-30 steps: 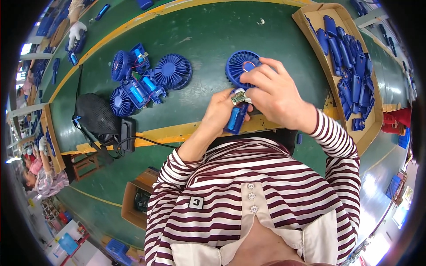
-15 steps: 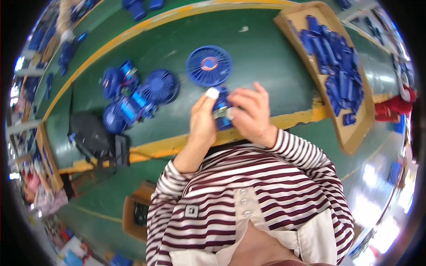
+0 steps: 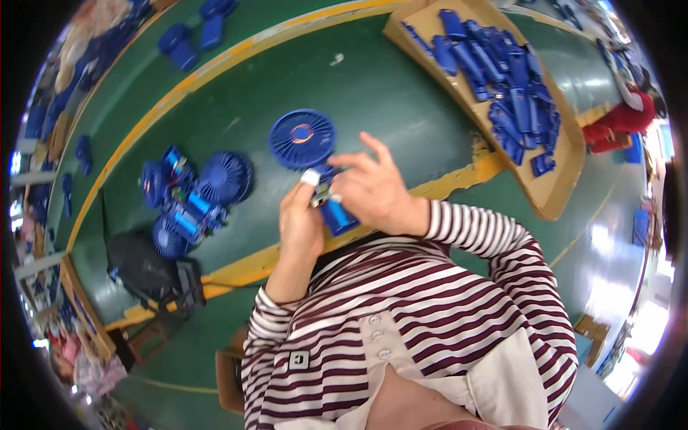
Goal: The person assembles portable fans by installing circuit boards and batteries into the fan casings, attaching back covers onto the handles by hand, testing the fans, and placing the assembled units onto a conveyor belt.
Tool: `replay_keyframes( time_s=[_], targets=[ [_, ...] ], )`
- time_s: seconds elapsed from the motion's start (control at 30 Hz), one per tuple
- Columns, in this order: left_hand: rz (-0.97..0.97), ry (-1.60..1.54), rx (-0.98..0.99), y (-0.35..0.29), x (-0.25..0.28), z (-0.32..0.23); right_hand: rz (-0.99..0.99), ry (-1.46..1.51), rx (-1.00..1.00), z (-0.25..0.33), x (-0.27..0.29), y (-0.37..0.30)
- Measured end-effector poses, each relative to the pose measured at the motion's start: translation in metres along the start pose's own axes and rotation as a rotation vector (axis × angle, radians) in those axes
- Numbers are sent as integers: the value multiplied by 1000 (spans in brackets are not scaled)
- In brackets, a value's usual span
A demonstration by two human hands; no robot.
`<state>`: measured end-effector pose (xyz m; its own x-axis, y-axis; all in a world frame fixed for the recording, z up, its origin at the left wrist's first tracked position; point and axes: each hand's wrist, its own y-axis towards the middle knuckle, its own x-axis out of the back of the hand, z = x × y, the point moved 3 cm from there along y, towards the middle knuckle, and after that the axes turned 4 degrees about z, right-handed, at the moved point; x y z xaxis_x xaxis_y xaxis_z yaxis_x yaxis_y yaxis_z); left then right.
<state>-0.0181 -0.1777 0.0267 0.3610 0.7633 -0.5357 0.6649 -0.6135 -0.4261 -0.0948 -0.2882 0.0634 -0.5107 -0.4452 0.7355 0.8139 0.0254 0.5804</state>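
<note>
Blue fan (image 3: pixel 302 136) lies a little left of the centre of the frame, its round, caged head resting over the green table (image 3: pixel 401 93) and its opened handle reaching down toward the striped shirt (image 3: pixel 430 308). In the handle sit a small circuit board (image 3: pixel 321 196) and, below it, a bright blue battery (image 3: pixel 339 215). The left hand (image 3: pixel 299 222) is clamped on the handle from its left side, the thumb, with a white covering (image 3: pixel 310 177) at its tip, pointing up toward the fan's neck. The right hand (image 3: pixel 374 192) is at the handle's other side, its fingers partly spread over the neck and board; whether its fingertips pinch anything, I cannot tell. At the left of the frame, three more fans (image 3: pixel 226 178) lie clustered together, handles open, just above a black bag (image 3: pixel 143 269). At the upper right, a shallow cardboard tray (image 3: pixel 560 195) holds a heap of blue casings (image 3: pixel 494 86).
</note>
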Motion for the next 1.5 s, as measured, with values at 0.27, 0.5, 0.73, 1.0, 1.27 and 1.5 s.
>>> replay_keyframes(
  time_s=[0.27,0.5,0.73,1.0,1.27,1.5],
  targets=[
    [57,-70,145,-6,-12,-14,102,398,-182,-14,15,22],
    [91,-96,188,-10,-15,-23,252,408,-133,-15,16,29],
    [161,-142,200,-9,-12,-21,301,383,-89,-14,16,31],
    [134,-157,199,-8,-8,-18,331,302,-37,-11,14,32],
    [53,-95,193,-4,5,-7,355,138,78,-2,14,29],
    [56,-101,200,-6,5,-6,384,86,135,-1,11,27]
  ],
)
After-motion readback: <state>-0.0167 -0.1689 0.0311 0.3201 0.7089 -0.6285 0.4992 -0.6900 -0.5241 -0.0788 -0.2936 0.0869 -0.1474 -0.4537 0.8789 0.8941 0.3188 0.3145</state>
